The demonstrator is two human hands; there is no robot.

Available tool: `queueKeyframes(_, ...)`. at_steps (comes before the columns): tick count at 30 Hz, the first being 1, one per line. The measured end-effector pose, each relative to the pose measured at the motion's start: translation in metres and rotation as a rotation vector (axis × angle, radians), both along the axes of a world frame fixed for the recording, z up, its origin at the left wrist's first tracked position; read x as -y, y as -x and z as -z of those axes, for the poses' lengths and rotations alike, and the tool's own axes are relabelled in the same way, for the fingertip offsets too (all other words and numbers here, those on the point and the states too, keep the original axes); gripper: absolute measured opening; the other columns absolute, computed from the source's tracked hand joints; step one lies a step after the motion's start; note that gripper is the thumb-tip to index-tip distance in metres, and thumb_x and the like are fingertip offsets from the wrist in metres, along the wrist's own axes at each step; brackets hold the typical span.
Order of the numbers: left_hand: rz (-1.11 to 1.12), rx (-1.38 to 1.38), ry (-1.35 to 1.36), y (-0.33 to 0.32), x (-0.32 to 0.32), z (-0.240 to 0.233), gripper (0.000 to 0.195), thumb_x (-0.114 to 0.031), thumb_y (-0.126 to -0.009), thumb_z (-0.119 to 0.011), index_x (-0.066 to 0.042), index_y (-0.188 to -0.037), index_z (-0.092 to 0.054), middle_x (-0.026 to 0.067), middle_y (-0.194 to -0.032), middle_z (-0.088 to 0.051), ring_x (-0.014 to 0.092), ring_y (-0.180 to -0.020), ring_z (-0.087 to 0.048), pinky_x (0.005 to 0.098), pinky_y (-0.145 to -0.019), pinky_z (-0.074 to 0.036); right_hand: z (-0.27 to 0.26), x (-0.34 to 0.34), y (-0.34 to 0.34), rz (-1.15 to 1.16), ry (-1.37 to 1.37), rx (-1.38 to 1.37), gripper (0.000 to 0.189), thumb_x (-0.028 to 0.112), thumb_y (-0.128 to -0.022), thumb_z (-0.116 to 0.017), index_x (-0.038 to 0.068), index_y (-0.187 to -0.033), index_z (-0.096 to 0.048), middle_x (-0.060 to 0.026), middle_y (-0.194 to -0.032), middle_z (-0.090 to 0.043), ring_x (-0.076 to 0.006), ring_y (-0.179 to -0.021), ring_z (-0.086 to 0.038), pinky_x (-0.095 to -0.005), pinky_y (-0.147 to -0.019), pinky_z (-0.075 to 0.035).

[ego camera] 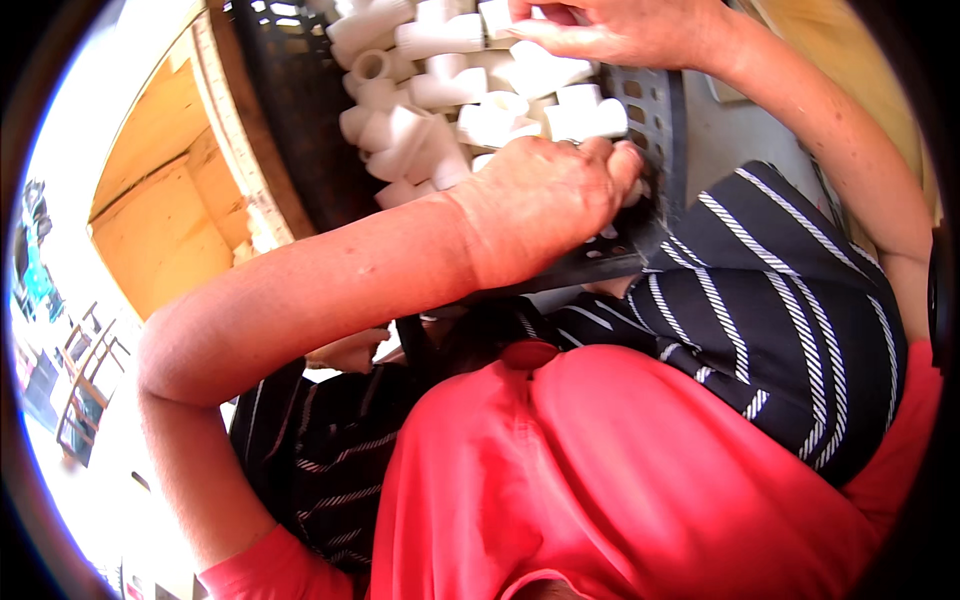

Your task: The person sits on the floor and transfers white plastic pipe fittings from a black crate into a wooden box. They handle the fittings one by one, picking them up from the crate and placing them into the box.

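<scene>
White plastic pipe tee fittings (450, 86) lie heaped in a black plastic basket (671, 127) with slotted walls. My left hand (555, 195) reaches across the near part of the basket, its fingers curled down by the near right corner. A bit of white shows beside those fingertips, and whether they grip it cannot be told. At the top edge of the picture is my right hand (622, 30), over the fittings on the far right side, with its fingers bent. The picture's edge cuts off part of it, so its hold cannot be made out.
A wooden box or cabinet (172, 202) stands left of the basket. The basket's near rim is close to my lap, in dark striped cloth (750, 300). A grey surface (739, 127) lies to the right. At the far left is a wooden chair or rack (86, 382).
</scene>
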State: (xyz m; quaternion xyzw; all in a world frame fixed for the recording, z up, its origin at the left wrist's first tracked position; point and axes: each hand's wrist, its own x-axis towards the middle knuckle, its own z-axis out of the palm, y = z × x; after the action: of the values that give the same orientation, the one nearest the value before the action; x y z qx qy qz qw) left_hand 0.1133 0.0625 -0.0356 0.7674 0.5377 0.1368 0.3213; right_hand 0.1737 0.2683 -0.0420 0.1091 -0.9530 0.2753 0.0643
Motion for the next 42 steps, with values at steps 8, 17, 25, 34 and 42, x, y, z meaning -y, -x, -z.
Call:
queueKeyframes(8, -0.183, -0.021, 0.084, 0.067, -0.003, -0.019, 0.044, -0.015, -0.085, -0.077, -0.008, -0.126, -0.061, 0.0134, -0.103, -0.071, 0.033, -0.094, -0.071, 0.0426, -0.081, -0.057, 0.002, -0.001, 0.001, -0.005, -0.014, 0.027, 0.011, 0.021, -0.087, -0.069, 0.010, -0.088, -0.068, -0.0107, -0.078, -0.068, -0.0304, -0.072, -0.069, -0.0400, -0.063, -0.054)
queueKeyframes(17, -0.122, -0.565, 0.074, 0.109, 0.039, -0.021, 0.045, -0.030, -0.085, -0.077, -0.006, -0.119, -0.059, 0.0129, -0.105, -0.063, 0.034, -0.105, -0.066, 0.0450, -0.092, -0.052, -0.004, 0.001, 0.003, 0.009, -0.025, 0.071, 0.012, 0.022, -0.088, -0.069, 0.010, -0.088, -0.069, -0.0113, -0.075, -0.068, -0.0304, -0.070, -0.069, -0.0410, -0.062, -0.053)
queueKeyframes(25, -0.196, -0.537, 0.149, 0.096, 0.031, -0.015, 0.042, -0.025, -0.086, -0.075, -0.003, -0.115, -0.054, 0.0155, -0.104, -0.060, 0.034, -0.104, -0.066, 0.0446, -0.086, -0.055, -0.003, -0.001, 0.001, 0.018, -0.027, 0.056, 0.013, 0.024, -0.086, -0.067, 0.011, -0.087, -0.068, -0.0118, -0.076, -0.068, -0.0317, -0.071, -0.069, -0.0424, -0.062, -0.053)
queueKeyframes(34, -0.410, 0.048, 0.267, 0.089, 0.003, -0.018, 0.035, -0.022, -0.089, -0.077, 0.000, -0.111, -0.061, 0.0151, -0.101, -0.069, 0.023, -0.085, -0.071, 0.0343, -0.074, -0.058, 0.000, 0.004, 0.001, 0.121, 0.033, -0.054, 0.016, 0.019, -0.087, -0.067, 0.011, -0.101, -0.068, -0.0107, -0.076, -0.066, -0.0293, -0.068, -0.068, -0.0388, -0.060, -0.053)
queueKeyframes(42, -0.416, 0.218, 0.284, 0.046, -0.037, 0.018, 0.048, -0.024, -0.094, -0.077, 0.000, -0.131, -0.056, 0.0126, -0.111, -0.066, 0.018, -0.090, -0.070, 0.0308, -0.076, -0.059, 0.003, 0.005, 0.000, 0.221, 0.186, -0.147, 0.032, 0.007, -0.086, -0.069, 0.009, -0.118, -0.063, -0.0037, -0.069, -0.061, -0.0177, -0.058, -0.063, -0.0308, -0.057, -0.051)
